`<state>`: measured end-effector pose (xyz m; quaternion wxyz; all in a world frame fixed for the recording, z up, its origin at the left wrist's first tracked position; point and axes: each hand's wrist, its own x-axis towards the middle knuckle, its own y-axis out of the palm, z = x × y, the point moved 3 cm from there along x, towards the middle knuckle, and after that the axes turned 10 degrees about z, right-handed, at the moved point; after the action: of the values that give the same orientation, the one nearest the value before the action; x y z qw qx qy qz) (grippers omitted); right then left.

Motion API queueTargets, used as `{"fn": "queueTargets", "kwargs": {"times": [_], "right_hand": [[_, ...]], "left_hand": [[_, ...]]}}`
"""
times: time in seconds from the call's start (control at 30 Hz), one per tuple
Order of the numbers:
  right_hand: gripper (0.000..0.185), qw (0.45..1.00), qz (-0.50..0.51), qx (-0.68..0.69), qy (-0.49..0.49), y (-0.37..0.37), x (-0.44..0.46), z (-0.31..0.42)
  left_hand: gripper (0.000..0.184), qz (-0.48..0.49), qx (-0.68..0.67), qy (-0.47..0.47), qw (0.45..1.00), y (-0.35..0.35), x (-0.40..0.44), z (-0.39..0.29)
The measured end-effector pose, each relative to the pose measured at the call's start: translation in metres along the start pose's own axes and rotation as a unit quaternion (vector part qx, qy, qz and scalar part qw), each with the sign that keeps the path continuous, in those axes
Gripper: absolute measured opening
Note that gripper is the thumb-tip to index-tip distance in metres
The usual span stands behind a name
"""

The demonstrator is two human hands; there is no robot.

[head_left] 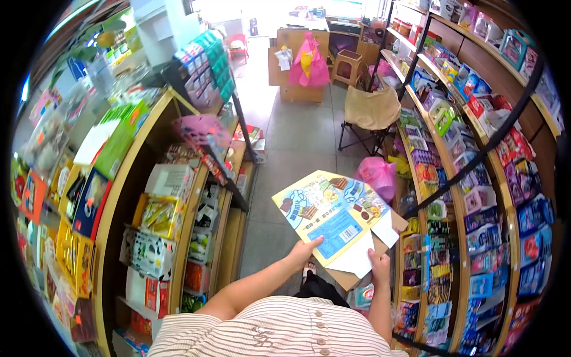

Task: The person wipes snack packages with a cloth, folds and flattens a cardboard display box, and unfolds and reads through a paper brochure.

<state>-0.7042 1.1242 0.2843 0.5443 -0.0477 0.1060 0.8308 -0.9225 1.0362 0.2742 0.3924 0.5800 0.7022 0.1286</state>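
Note:
A flattened yellow and blue printed carton (333, 217) is held out in front of my striped shirt, its printed face up, with white flaps on the near and right sides. My left hand (306, 250) grips its lower left edge, thumb on top. At the lower right, my right hand (379, 265) is closed on the white flap and a brown cardboard piece (345, 278) that shows beneath the carton.
Shelves of packaged goods (437, 178) line the right side, and wooden shelves with boxes (157, 220) stand at the left. Ahead are a folding chair (372, 110), a pink bag (376, 177) on the floor, a wooden stool (346, 65) and a counter (276, 74).

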Motion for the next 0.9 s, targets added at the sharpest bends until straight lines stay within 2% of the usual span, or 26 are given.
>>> {"fn": "queueTargets", "kwargs": {"times": [0.03,0.1,0.13,0.17,0.23,0.3,0.33,0.43,0.5,0.53,0.63,0.7,0.77,0.9], "right_hand": [[0.026,1.0,0.002,-0.003,-0.005,-0.013,0.026,-0.006],[0.026,0.982,0.012,-0.188,0.022,-0.035,0.073,0.001],[0.029,0.991,-0.012,-0.119,-0.063,-0.032,0.095,0.008],[0.028,0.994,0.0,-0.111,0.001,-0.035,0.11,0.019],[0.025,0.988,-0.032,-0.151,-0.015,-0.048,0.158,0.0],[0.028,0.969,-0.042,-0.242,-0.026,-0.05,0.198,0.005],[0.027,0.968,-0.043,-0.245,-0.044,-0.048,0.221,0.009],[0.026,0.956,-0.061,-0.279,-0.068,-0.023,0.282,0.026],[0.025,0.956,-0.065,-0.276,-0.071,-0.002,0.332,0.044],[0.024,0.957,-0.059,-0.271,-0.081,0.009,0.359,0.052],[0.022,0.961,-0.045,-0.263,-0.07,0.029,0.45,0.057],[0.022,0.963,-0.003,-0.266,-0.049,0.058,0.499,0.083],[0.024,0.969,0.026,-0.227,-0.091,0.084,0.554,0.107],[0.023,0.964,0.054,-0.232,-0.118,0.127,0.65,0.141]], "left_hand": [[0.038,-0.018,0.0,0.006,1.0,0.002,0.017,-0.017],[0.039,-0.028,-0.015,0.032,0.999,-0.006,0.06,-0.043],[0.039,-0.051,-0.025,0.047,0.997,-0.017,0.083,-0.054],[0.039,-0.075,-0.036,0.058,0.995,-0.024,0.098,-0.069],[0.038,-0.122,-0.025,0.103,0.987,-0.046,0.134,-0.091],[0.037,-0.186,-0.008,0.088,0.979,-0.068,0.166,-0.11],[0.037,-0.197,-0.025,0.097,0.975,-0.076,0.184,-0.12],[0.033,-0.232,-0.067,0.123,0.963,-0.102,0.238,-0.146],[0.03,-0.305,0.041,0.065,0.949,-0.128,0.281,-0.167],[0.028,-0.318,0.048,0.065,0.945,-0.144,0.31,-0.174],[0.031,-0.331,0.035,0.127,0.934,-0.178,0.384,-0.214],[0.034,-0.355,0.118,0.052,0.926,-0.175,0.4,-0.269],[0.031,-0.32,0.098,0.079,0.939,-0.193,0.433,-0.303],[0.033,-0.33,0.113,0.136,0.927,-0.207,0.477,-0.38]]}}
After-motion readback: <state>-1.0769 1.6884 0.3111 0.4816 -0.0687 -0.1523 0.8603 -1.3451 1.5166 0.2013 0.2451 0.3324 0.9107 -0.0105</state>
